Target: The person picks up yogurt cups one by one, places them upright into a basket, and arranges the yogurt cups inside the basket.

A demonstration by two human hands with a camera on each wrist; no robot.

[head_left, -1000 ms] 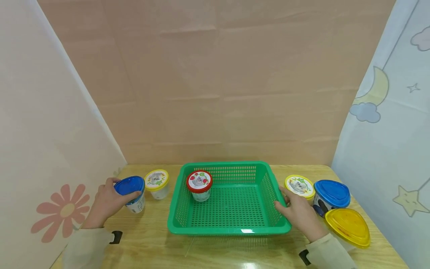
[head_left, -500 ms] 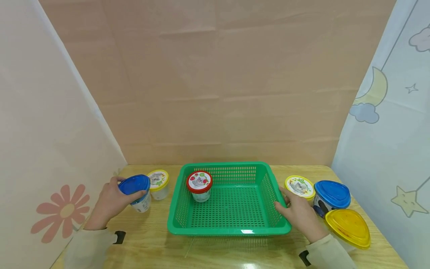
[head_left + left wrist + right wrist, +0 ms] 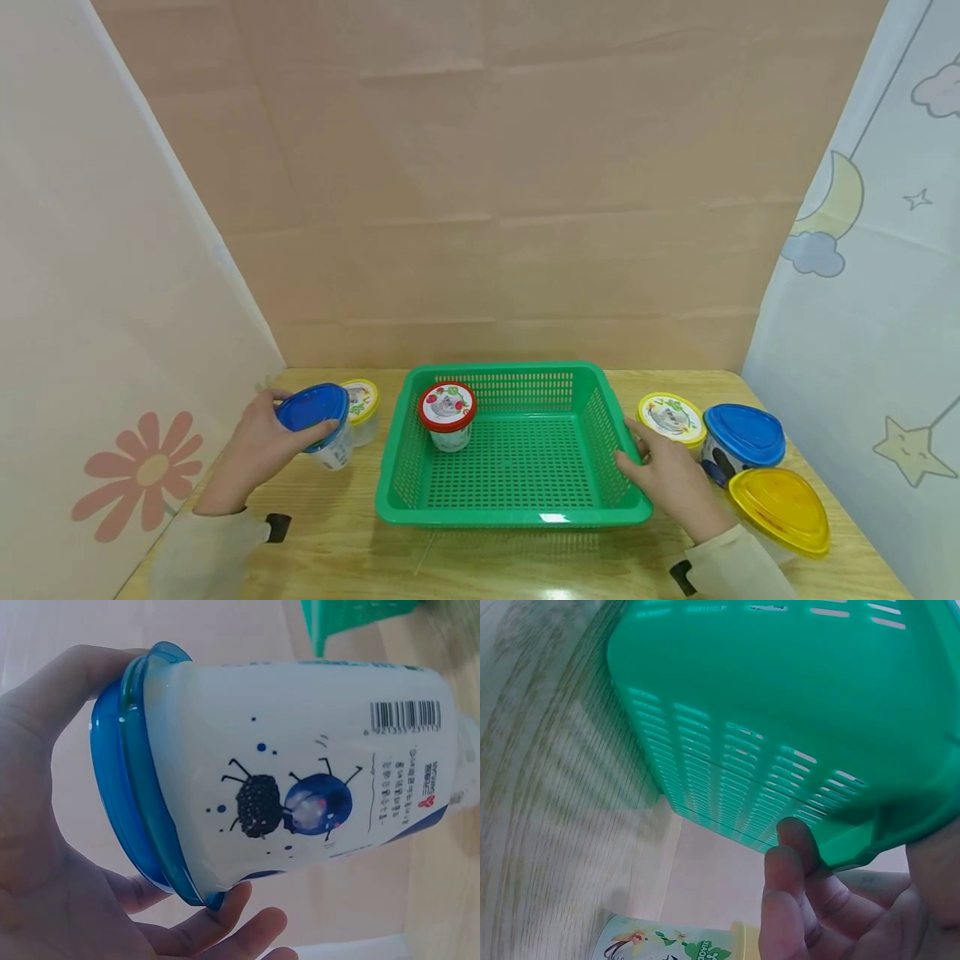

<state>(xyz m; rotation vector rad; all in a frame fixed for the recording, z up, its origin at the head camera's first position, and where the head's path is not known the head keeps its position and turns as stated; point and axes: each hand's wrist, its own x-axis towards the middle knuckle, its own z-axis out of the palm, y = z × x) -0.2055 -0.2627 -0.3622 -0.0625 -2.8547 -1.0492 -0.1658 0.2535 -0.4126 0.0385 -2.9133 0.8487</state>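
Since the earlier frame, the left hand (image 3: 258, 442) has moved rightward. On the wooden table (image 3: 337, 537), the right hand (image 3: 666, 475) grips the green perforated plastic basket's (image 3: 510, 517) right rim. Toward the left edge, left fingers clamp a tilted, blue-lidded white plastic tub (image 3: 315, 407); lid detachment could drop it.

Some bits we can't see.
The tiny writing (image 3: 400, 784) on the blue-lidded cup (image 3: 289, 769) (beside the barcode (image 3: 406, 716)) is too fuzzy to read. In the head view, that cup covers part of a yellow-lidded cup (image 3: 366, 419). The wrist views' edges chop off the left hand (image 3: 45, 825) and the green basket (image 3: 742, 694).
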